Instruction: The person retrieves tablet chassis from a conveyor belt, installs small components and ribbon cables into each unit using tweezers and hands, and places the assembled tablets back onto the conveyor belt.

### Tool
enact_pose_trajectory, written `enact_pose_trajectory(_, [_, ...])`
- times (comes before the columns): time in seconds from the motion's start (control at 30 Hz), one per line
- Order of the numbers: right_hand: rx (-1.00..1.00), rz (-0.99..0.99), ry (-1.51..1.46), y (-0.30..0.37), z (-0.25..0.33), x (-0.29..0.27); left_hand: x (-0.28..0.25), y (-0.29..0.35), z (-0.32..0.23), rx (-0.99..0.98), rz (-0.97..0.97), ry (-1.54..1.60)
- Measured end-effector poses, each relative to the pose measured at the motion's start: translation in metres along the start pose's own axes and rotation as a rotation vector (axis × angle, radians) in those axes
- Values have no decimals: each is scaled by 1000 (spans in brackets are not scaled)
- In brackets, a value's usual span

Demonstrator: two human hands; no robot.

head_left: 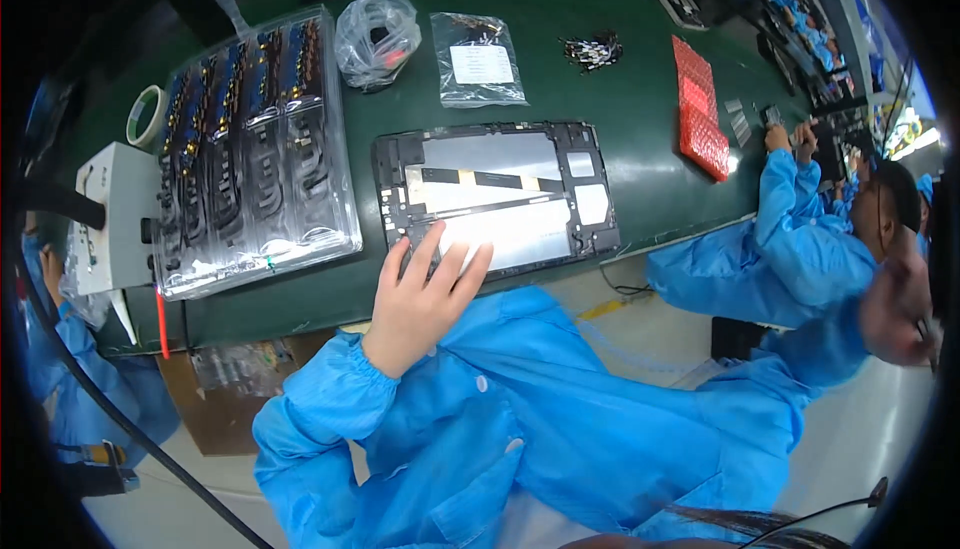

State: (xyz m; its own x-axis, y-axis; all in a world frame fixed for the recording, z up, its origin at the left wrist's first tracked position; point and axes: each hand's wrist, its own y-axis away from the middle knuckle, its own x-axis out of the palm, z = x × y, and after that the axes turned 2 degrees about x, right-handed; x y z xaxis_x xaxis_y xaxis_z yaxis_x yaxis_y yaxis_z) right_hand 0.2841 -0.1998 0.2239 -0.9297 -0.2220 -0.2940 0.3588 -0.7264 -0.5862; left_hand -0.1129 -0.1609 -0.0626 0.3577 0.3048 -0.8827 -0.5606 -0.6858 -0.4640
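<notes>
I rest the left hand, fingers spread, on the frame, presumably steadying it on the bench. I cannot tell whether the blurred right hand grips anything.

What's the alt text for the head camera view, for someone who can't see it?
A person's left hand rests on an opened tablet-like device on a green worktable; the blurred right hand is at the far right. A clear tray of dark parts lies left, red bubble wrap right.
</notes>
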Motion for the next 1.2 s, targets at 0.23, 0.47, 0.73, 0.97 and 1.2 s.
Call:
enact_pose_trajectory(0.23, [449,75,-170,-107,-188,174,-1,0,-8,-49,82,0])
enact_pose_trajectory(0.47, [463,82,-270,-176,-327,255,11,-38,-10,252,131,19])
enact_pose_trajectory(0.73, [319,105,208,-163,-378,272,21,-43,-5,355,260,149])
enact_pose_trajectory(0.97, [201,110,421,-165,-387,266,25,-46,-5,387,302,157])
enact_pose_trajectory(1.2, [125,138,469,-166,-390,275,23,-46,-3,408,348,144])
